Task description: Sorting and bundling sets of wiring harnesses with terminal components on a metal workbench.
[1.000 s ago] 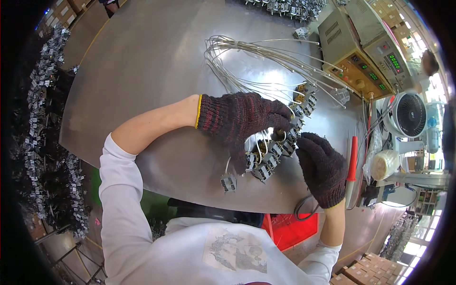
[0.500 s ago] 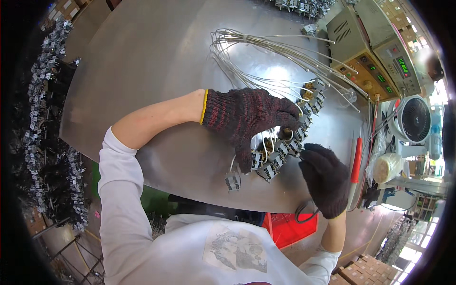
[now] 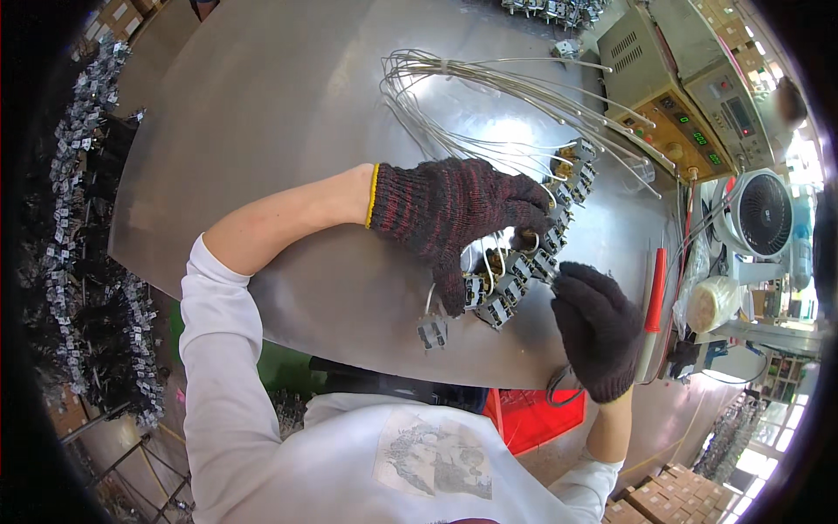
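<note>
A round, bare sheet-metal worktable [image 3: 262, 131] fills most of the view, seen from above; it stands in a cluttered workshop, with dark racks of small metal parts [image 3: 78, 218] along the left edge and stacked cardboard boxes [image 3: 663, 498] on the floor at lower right; two beige bench instruments [image 3: 690, 96] with lit green displays sit at the table's upper right; one white desk fan [image 3: 761, 218] stands just beyond them; one red plastic crate [image 3: 532, 415] sits under the table's near edge, its contents too hidden to tell; one bundle of thin silver wires [image 3: 489, 96] loops across the table's upper middle; one curved row of small grey transformer coils [image 3: 532, 249], roughly ten, lies at the centre right, each joined to a wire; one further coil [image 3: 432, 330] lies alone, just left of the row's near end; one red-handled tool [image 3: 653, 301] lies at the right rim; two gloved hands work the row; the left hand [image 3: 454, 214], in a dark red-flecked knit glove, curls closed over the row's middle coils, thumb pressing the near end; the right hand [image 3: 598, 327], in a black glove, is closed, fingertips pinching something thin at the row; what exactly cannot be told.
</note>
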Tool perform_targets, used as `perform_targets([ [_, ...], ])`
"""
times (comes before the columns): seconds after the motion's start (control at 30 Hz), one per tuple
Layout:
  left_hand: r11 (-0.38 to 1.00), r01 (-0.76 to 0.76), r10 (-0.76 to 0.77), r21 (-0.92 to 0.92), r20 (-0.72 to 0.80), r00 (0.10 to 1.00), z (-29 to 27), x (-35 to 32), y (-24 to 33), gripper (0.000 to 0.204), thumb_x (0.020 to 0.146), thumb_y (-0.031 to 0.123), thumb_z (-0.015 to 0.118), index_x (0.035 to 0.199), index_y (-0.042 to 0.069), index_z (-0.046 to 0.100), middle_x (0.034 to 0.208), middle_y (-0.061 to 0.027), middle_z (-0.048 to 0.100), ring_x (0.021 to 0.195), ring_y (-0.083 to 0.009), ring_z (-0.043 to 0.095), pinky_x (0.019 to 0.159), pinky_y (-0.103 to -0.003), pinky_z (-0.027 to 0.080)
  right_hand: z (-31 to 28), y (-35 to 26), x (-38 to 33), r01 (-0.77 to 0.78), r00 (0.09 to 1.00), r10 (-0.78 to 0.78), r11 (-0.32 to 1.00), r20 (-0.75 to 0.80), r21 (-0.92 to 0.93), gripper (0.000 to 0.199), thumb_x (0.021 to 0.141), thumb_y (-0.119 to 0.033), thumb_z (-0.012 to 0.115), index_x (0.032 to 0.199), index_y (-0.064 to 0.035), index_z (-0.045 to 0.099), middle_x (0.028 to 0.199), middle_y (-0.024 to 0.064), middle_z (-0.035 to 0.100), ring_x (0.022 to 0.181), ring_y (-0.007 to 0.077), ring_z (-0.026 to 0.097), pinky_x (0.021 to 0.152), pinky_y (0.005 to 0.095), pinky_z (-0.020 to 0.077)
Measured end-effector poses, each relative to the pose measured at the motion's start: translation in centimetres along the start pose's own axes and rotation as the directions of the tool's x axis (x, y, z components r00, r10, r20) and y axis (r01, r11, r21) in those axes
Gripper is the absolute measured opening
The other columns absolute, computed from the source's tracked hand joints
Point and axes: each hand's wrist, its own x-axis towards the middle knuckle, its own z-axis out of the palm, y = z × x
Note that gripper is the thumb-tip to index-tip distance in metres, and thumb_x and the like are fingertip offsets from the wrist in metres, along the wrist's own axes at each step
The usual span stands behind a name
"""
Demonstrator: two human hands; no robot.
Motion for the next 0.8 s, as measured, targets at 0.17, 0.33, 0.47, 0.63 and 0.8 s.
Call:
perform_targets([
  [0.17,1.0,0.01,-0.011,-0.026,-0.021,1.0,0.1,0.2,0.1,0.105,0.052,0.057,0.101,0.137,0.011,0.061,0.152,-0.0162,0.052,0.127,-0.0365,0.064,0.107,-0.046,0.055,1.1,-0.9,-0.1,0.013,1.0,-0.014,0.999,0.012,0.043,0.031,0.082,0.001,0.084,0.111,-0.0085,0.077,0.116,0.014,0.078,0.091,0.0356,0.078,0.079,0.041,0.063],
  [0.33,1.0,0.014,-0.014,-0.007,0.008,1.0,-0.3,0.3,0.3,0.106,0.051,0.056,0.101,0.138,0.01,0.061,0.153,-0.0165,0.052,0.128,-0.037,0.064,0.106,-0.046,0.055,0.7,0.3,0.4,0.198,0.978,-0.186,0.97,0.091,-0.144,0.035,0.079,-0.002,0.087,0.112,-0.0098,0.078,0.116,0.0124,0.079,0.086,0.0335,0.078,0.074,0.0419,0.0627],
  [0.47,1.0,-0.016,0.016,-0.007,-0.033,0.999,0.2,0.3,-0.1,0.105,0.051,0.053,0.102,0.138,0.01,0.061,0.152,-0.017,0.053,0.127,-0.0378,0.065,0.106,-0.047,0.056,0.3,0.5,0.4,0.272,0.957,-0.237,0.932,0.165,-0.238,0.037,0.077,-0.003,0.088,0.112,-0.0105,0.078,0.116,0.0122,0.079,0.084,0.0327,0.078,0.072,0.0412,0.0624],
  [0.63,1.0,0.02,-0.02,-0.01,-0.017,1.0,0.0,0.2,0.3,0.105,0.052,0.05,0.102,0.14,0.01,0.06,0.153,-0.0163,0.053,0.126,-0.0384,0.065,0.105,-0.048,0.056,0.8,0.1,-0.2,0.198,0.979,-0.187,0.97,0.086,-0.139,0.037,0.077,-0.001,0.087,0.112,-0.0098,0.078,0.116,0.014,0.079,0.085,0.034,0.078,0.073,0.0406,0.0629],
  [0.8,1.0,0.002,-0.003,-0.023,-0.035,0.999,0.0,0.4,0.5,0.105,0.052,0.049,0.102,0.14,0.011,0.06,0.154,-0.0154,0.053,0.125,-0.0388,0.066,0.104,-0.048,0.056,1.5,-0.7,-2.7,-0.023,1.0,0.025,0.988,-0.017,0.154,0.035,0.079,0.002,0.085,0.112,-0.0092,0.077,0.116,0.0163,0.078,0.09,0.0373,0.078,0.078,0.0418,0.0637],
])
